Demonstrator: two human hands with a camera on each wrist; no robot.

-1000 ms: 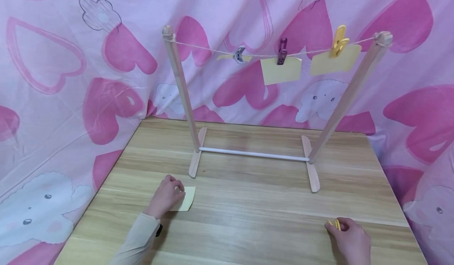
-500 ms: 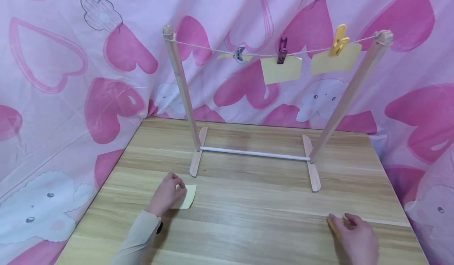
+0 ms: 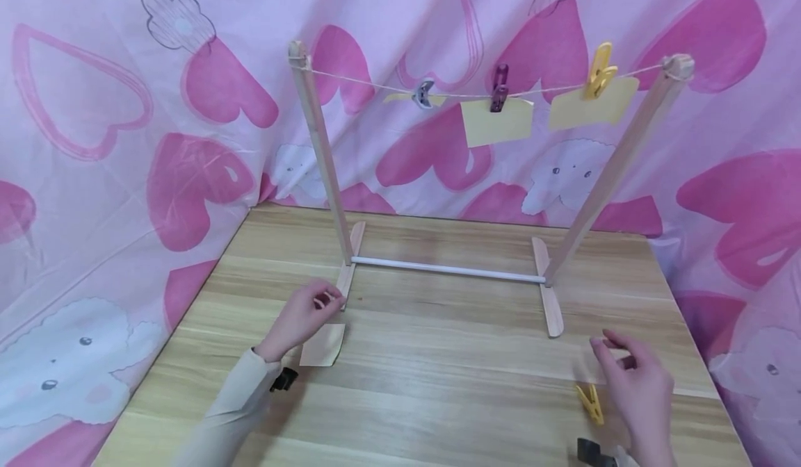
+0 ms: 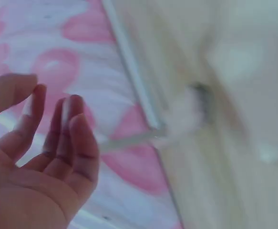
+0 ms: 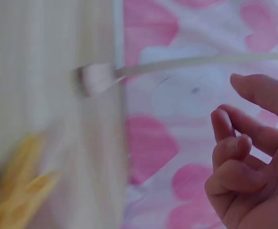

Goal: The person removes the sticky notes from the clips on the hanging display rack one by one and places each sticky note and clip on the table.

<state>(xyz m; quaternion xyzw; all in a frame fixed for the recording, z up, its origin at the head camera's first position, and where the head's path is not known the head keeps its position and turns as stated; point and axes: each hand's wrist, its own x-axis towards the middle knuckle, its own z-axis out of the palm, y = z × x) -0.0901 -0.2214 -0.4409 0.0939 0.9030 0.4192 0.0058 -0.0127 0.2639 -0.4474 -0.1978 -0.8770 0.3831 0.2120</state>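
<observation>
We see the left hand [image 3: 303, 317] loosely bent beside the yellow paper [image 3: 322, 347]. Our right hand [image 3: 638, 387], fingers likewise relaxed, is near the yellow clothespin [image 3: 593, 408].

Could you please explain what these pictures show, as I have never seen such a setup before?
There is no machine working here, only a person's bare hands. One picture comes from a camera worn on the head; the other two come from cameras on the wrists. On the table stands a wooden frame, where three clips hold paper pieces on a string. A yellow clothespin lies near the right hand, a paper sheet near the left hand. Neither hand holds anything.
</observation>
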